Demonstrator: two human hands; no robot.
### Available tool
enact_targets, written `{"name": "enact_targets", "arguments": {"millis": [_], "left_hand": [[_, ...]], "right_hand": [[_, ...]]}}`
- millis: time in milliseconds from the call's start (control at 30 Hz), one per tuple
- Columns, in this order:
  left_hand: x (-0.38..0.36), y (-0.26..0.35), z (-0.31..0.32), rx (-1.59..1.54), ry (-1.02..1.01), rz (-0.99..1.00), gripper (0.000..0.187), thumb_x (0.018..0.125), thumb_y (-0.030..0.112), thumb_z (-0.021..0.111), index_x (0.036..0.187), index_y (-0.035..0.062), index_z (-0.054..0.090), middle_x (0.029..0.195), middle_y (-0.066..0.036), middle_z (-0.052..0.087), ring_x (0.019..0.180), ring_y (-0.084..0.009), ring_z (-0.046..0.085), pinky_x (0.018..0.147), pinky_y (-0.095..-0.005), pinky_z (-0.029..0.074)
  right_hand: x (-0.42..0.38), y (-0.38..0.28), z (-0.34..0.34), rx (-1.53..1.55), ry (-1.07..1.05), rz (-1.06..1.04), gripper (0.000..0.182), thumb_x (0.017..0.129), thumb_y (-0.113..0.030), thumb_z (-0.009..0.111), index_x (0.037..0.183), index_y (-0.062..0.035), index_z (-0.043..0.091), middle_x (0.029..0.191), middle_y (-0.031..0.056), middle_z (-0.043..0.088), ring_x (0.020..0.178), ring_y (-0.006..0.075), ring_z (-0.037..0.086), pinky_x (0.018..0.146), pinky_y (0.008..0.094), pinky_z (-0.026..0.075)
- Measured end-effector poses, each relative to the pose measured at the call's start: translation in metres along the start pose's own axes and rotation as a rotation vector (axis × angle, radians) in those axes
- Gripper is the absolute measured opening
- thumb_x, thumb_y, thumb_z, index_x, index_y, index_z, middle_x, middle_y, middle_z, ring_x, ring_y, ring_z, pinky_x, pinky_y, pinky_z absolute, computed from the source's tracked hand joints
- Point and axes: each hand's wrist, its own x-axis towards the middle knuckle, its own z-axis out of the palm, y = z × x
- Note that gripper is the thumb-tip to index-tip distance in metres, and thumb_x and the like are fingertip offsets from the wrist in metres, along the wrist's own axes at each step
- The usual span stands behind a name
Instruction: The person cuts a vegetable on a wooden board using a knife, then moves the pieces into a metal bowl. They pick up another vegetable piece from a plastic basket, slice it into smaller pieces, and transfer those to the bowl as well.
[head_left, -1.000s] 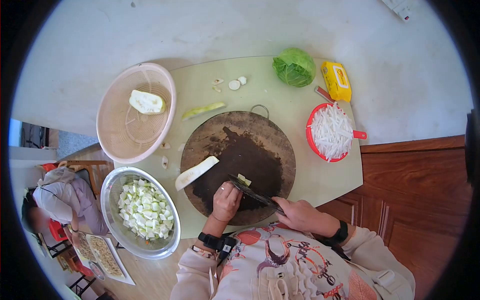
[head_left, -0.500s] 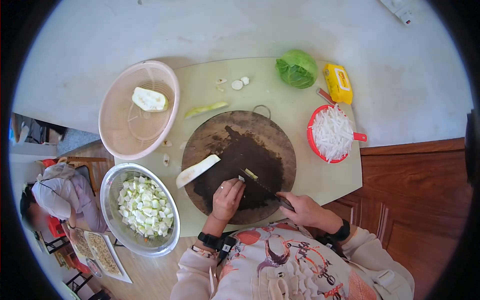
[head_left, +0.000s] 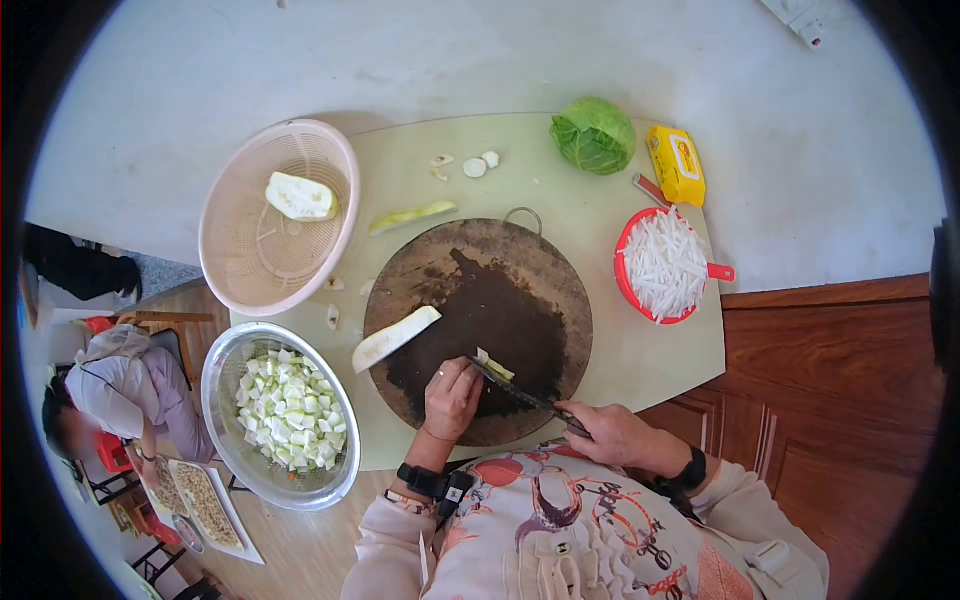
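Observation:
A kitchen knife (head_left: 528, 395) is held by its handle in my right hand (head_left: 612, 436), with the blade slanting over the round wooden chopping board (head_left: 530, 270). Beside the blade's far end, my left hand (head_left: 453, 400) has its fingers curled together on the board; anything beneath them is hidden. Small cut pieces of pale green vegetable (head_left: 497, 366) lie against the far side of the blade. A longer whitish wedge of the same-looking vegetable (head_left: 396, 340) rests across the board's left edge.
A pink basket (head_left: 212, 235) holds a peeled vegetable chunk; below it, a metal colander (head_left: 350, 455) holds cubes. Rightward are a cabbage (head_left: 594, 137), a yellow wipes pack (head_left: 678, 167) and a red strainer (head_left: 722, 272) of white shreds. Another person (head_left: 115, 395) works at far left.
The knife blade has shifted left, up against my left fingers. Cut pieces now lie together beyond the blade. A dark-clothed leg has come into view at far left.

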Motion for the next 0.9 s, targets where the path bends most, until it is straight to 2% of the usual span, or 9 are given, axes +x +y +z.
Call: {"name": "enact_targets", "arguments": {"millis": [267,333,433,567,667,733,767,833,900], "left_hand": [[0.002,0.001,-0.001,0.004,-0.037,0.007,0.023,0.067,-0.004,0.069,0.087,0.0003,0.060,0.091,-0.013,0.059,0.080,-0.0284,0.060,0.069,-0.0353,0.051],[0.001,0.001,0.001,0.007,-0.018,0.004,0.022,0.068,-0.003,0.069,0.087,0.0006,0.059,0.091,-0.013,0.058,0.079,-0.0285,0.060,0.069,-0.0353,0.051],[0.004,0.002,0.002,-0.002,0.016,-0.013,0.023,0.063,-0.007,0.069,0.082,0.0010,0.058,0.088,-0.014,0.059,0.077,-0.0313,0.061,0.065,-0.0363,0.052],[0.006,0.001,0.001,-0.046,0.084,-0.069,0.022,0.066,-0.008,0.068,0.083,0.0019,0.058,0.087,-0.014,0.060,0.075,-0.0284,0.062,0.064,-0.0338,0.051],[0.003,0.000,0.000,-0.217,0.108,-0.195,0.018,0.072,-0.008,0.066,0.085,0.0012,0.059,0.088,-0.010,0.063,0.073,-0.0211,0.063,0.061,-0.0295,0.051],[-0.005,0.000,-0.004,-0.488,0.088,-0.500,0.012,0.079,-0.006,0.064,0.088,0.0009,0.059,0.090,-0.010,0.065,0.075,-0.0143,0.065,0.060,-0.0257,0.052],[-0.007,0.000,-0.006,-0.486,0.091,-0.496,0.012,0.079,-0.006,0.064,0.088,0.0009,0.059,0.090,-0.010,0.065,0.075,-0.0143,0.065,0.060,-0.0257,0.052],[-0.010,0.003,-0.012,-1.002,0.213,-0.750,0.008,0.085,-0.004,0.061,0.091,0.0011,0.059,0.092,-0.009,0.066,0.079,-0.0135,0.065,0.062,-0.0246,0.054],[-0.009,0.001,-0.024,-1.006,0.214,-0.732,0.006,0.087,-0.003,0.058,0.092,0.0013,0.058,0.092,-0.012,0.066,0.081,-0.0177,0.067,0.062,-0.0253,0.054]], "right_hand": [[0.013,0.000,0.007,-0.106,-0.014,0.031,0.044,0.087,-0.023,0.056,0.121,0.0024,0.044,0.080,0.0255,0.063,0.068,0.0400,0.063,0.061,0.0465,0.051],[0.023,0.011,0.016,-0.100,0.051,0.018,0.043,0.086,-0.020,0.057,0.122,0.0007,0.046,0.067,0.0200,0.060,0.061,0.0377,0.062,0.056,0.0442,0.049],[0.023,0.006,0.011,-0.079,0.033,0.019,0.043,0.088,-0.025,0.055,0.120,0.0016,0.045,0.075,0.0255,0.062,0.067,0.0398,0.063,0.061,0.0481,0.050],[0.021,0.003,0.006,0.005,0.021,0.046,0.041,0.088,-0.024,0.055,0.120,-0.0004,0.047,0.074,0.0245,0.061,0.066,0.0391,0.062,0.061,0.0467,0.049],[0.015,-0.003,0.000,0.158,0.070,0.103,0.041,0.087,-0.023,0.057,0.121,-0.0021,0.050,0.072,0.0221,0.060,0.065,0.0382,0.061,0.060,0.0440,0.048],[0.012,-0.009,-0.008,0.221,0.074,0.118,0.042,0.087,-0.022,0.058,0.123,-0.0013,0.050,0.069,0.0200,0.059,0.063,0.0366,0.061,0.060,0.0419,0.047],[0.012,-0.010,-0.009,0.219,0.076,0.112,0.042,0.087,-0.022,0.058,0.123,-0.0013,0.050,0.069,0.0200,0.059,0.063,0.0366,0.061,0.060,0.0419,0.047],[0.014,-0.010,-0.007,0.189,0.144,0.044,0.043,0.086,-0.022,0.059,0.123,-0.0009,0.050,0.068,0.0179,0.058,0.062,0.0328,0.061,0.060,0.0397,0.047],[0.015,-0.007,-0.004,0.228,0.160,0.034,0.043,0.086,-0.020,0.059,0.123,0.0001,0.050,0.066,0.0155,0.057,0.059,0.0286,0.061,0.058,0.0381,0.047]]}}
